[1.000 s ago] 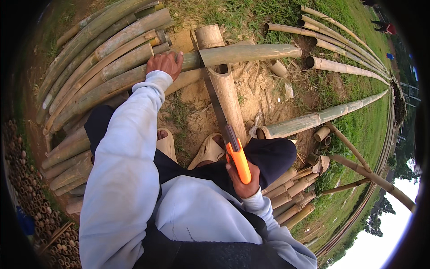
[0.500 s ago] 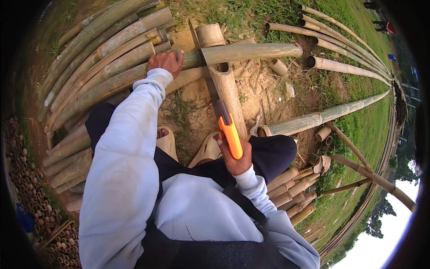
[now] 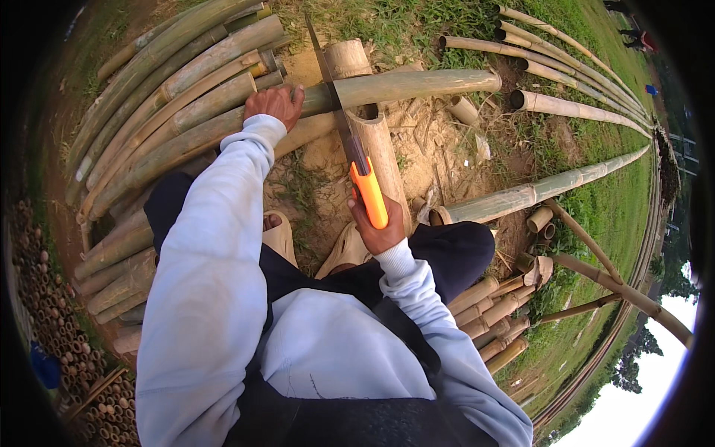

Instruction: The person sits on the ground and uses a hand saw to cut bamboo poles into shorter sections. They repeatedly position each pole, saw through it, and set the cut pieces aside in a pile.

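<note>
A green bamboo pole (image 3: 417,86) lies crosswise in front of me, over a shorter bamboo piece (image 3: 383,149) that points away from me. My left hand (image 3: 275,104) is closed over the pole, thumb toward the blade. In my right hand (image 3: 381,223) is the orange handle of a hand saw (image 3: 334,104). Its long dark blade crosses the pole just right of my left hand, with the tip well beyond the pole. How deep the blade sits in the bamboo, I cannot tell. Pale sawdust covers the dirt around the crossing.
Long bamboo poles (image 3: 179,82) are stacked at my left, and others (image 3: 573,112) spread over the grass at right. Cut bamboo lengths (image 3: 491,316) lie by my right knee. Light clogs (image 3: 344,252) are on my feet. Bamboo struts (image 3: 618,287) stand at far right.
My right hand has pushed the saw forward and slightly left, so its handle is closer to the pole and more blade reaches past it. My left hand stays on the pole.
</note>
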Demonstrator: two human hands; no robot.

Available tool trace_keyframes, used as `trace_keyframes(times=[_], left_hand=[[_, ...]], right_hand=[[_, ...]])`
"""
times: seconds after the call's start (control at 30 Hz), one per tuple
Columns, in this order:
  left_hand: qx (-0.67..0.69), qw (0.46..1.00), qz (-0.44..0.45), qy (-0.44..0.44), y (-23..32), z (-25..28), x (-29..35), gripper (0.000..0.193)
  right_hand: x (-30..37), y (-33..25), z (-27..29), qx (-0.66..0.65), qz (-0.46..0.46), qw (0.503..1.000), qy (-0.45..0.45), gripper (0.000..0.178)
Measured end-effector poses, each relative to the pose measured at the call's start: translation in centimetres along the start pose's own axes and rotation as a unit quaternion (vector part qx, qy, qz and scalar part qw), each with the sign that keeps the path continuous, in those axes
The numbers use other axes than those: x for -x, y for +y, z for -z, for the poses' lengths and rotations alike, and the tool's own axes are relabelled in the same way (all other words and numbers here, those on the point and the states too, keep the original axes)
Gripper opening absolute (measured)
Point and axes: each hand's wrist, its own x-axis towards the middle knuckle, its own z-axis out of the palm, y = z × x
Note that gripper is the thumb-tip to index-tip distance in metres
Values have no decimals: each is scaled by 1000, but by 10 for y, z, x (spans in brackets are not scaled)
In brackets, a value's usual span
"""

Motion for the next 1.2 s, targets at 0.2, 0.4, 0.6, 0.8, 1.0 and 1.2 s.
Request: trace_keyframes(times=[0.2,0.4,0.6,0.8,1.0,1.2], left_hand=[[-8,1000,15,17,-1,-5,5,53],[-15,1000,-17,21,7,-2,-2,53],[-8,1000,4,18,-5,-2,4,51],[-15,999,2,46,-4,-14,2,52],[-19,999,-7,39,4,-5,-2,53],[1,999,-1,39,-4,-5,3,53]], right_hand=[[133,-39,64,116,-29,993,-24,15],[-34,6,-11,5,39,999,7,25],[47,-12,16,30,-12,999,6,20],[103,-28,53,73,3,997,-14,11],[-47,-16,-6,19,82,996,-8,23],[87,-10,32,29,-24,999,0,13]])
